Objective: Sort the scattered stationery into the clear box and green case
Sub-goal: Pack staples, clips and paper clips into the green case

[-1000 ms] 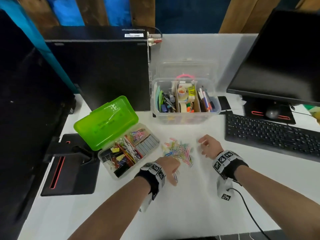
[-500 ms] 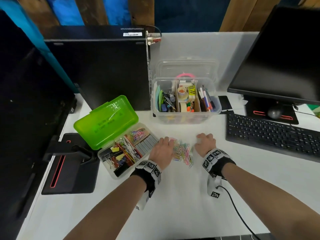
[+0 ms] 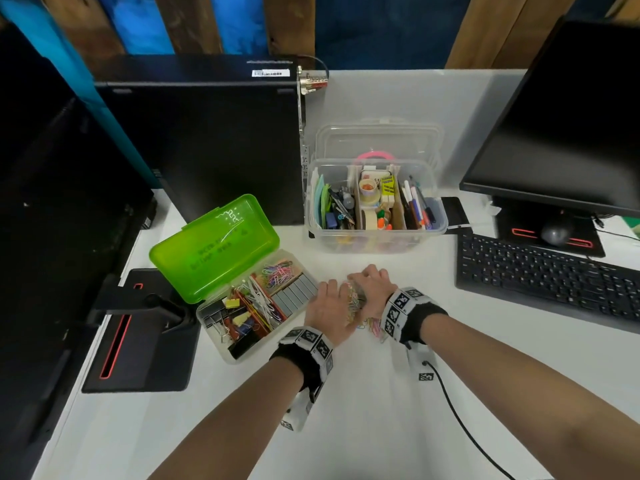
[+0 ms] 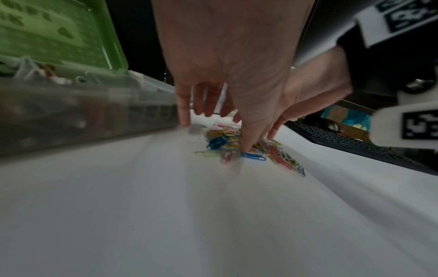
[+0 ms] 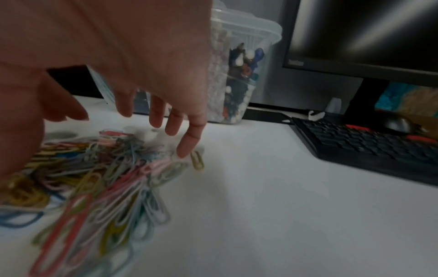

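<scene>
- My left hand (image 3: 329, 306) and right hand (image 3: 372, 289) press straight fingers against the heap of coloured wire paper clips (image 5: 99, 172), not gripping yet.
- I think loose clips may slip out underneath and scatter.
- The thin, tangled clips lie on the white table (image 3: 381, 427), at 3 o'clock from the open green plastic case (image 3: 214, 251).

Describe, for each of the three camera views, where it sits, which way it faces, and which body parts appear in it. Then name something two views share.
Head: worn high, looking forward and down at the desk; both forearms, left hand and right hand show.
Left wrist: low, looking along the left hand toward the paper clips and green case; both hands show.
Right wrist: low, facing the clear box and keyboard; right fingers show.
Shared: both wrist views show the paper clips.
</scene>
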Action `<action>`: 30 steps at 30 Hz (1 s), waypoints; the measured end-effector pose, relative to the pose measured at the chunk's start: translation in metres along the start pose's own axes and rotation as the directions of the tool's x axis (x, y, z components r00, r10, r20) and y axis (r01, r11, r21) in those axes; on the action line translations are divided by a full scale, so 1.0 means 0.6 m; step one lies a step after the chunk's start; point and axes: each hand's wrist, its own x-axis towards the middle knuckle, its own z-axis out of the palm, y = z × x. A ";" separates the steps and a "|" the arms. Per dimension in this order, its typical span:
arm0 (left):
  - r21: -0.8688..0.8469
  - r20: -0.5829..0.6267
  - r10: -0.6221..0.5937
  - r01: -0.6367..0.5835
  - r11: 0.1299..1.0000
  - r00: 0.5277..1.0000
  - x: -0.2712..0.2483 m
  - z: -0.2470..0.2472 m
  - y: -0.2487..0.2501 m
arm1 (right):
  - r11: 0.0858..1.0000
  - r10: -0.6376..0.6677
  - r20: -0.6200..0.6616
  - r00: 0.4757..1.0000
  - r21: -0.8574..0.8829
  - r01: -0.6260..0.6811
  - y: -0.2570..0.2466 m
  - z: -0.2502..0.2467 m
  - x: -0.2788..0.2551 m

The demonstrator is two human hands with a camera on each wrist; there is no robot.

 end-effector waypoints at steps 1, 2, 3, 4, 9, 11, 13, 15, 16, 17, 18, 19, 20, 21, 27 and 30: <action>0.009 0.024 -0.008 0.008 1.000 1.000 0.003 -0.001 0.003 | 1.000 -0.003 0.002 1.000 -0.006 0.003 -0.001 0.001 0.001; 0.016 0.055 -0.017 0.016 1.000 0.998 0.006 -0.002 0.005 | 1.000 0.002 -0.010 1.000 0.007 -0.002 -0.001 0.004 0.001; 0.018 0.085 -0.028 0.026 0.999 0.996 0.010 -0.004 0.007 | 0.999 0.013 -0.031 0.999 0.030 -0.012 0.001 0.007 0.000; 0.016 0.106 -0.033 0.032 0.999 0.994 0.016 -0.004 0.009 | 0.998 0.028 -0.050 0.998 0.056 -0.026 0.003 0.009 -0.003; -0.068 0.061 0.003 0.001 0.998 0.998 0.025 0.003 0.012 | 0.979 0.083 -0.136 0.987 0.196 -0.056 0.018 0.024 -0.016; -0.122 0.044 -0.002 0.007 0.993 0.999 0.027 0.005 0.011 | 0.974 0.093 -0.181 0.979 0.219 -0.052 0.019 0.028 -0.023; -0.154 0.050 0.002 0.005 0.988 0.999 0.029 0.002 0.009 | 0.977 0.083 -0.214 0.973 0.210 -0.037 0.020 0.028 -0.028; -0.165 0.065 0.016 -0.005 0.986 0.998 0.032 -0.002 0.006 | 0.978 0.081 -0.223 0.972 0.208 -0.033 0.022 0.021 -0.031; -0.165 0.074 0.018 -0.005 0.986 0.997 0.033 -0.005 0.004 | 0.976 0.087 -0.217 0.972 0.215 -0.040 0.022 0.017 -0.031; -0.166 0.083 0.012 0.002 0.986 0.996 0.034 -0.008 0.003 | 0.974 0.093 -0.209 0.974 0.224 -0.045 0.024 0.012 -0.031; -0.169 0.096 0.000 0.017 0.985 0.995 0.035 -0.011 0.001 | 0.971 0.098 -0.200 0.975 0.232 -0.050 0.024 0.008 -0.032; -0.176 0.111 -0.012 0.032 0.984 0.994 0.036 -0.015 -0.002 | 0.971 0.098 -0.195 0.976 0.236 -0.050 0.025 0.005 -0.033; -0.184 0.125 -0.020 0.043 0.982 0.992 0.038 -0.020 -0.004 | 0.970 0.100 -0.186 0.978 0.236 -0.054 0.025 0.002 -0.034; -0.194 0.137 -0.023 0.050 0.980 0.990 0.040 -0.025 -0.007 | 0.971 0.101 -0.175 0.979 0.233 -0.059 0.024 -0.002 -0.036; -0.241 0.149 -0.033 0.068 0.968 0.988 0.051 -0.062 -0.015 | 0.969 0.095 -0.180 0.979 0.243 -0.050 0.019 -0.025 -0.041; -0.302 0.114 -0.060 0.092 0.949 0.992 0.054 -0.075 -0.022 | 0.965 0.079 -0.201 0.976 0.260 -0.025 0.015 -0.039 -0.040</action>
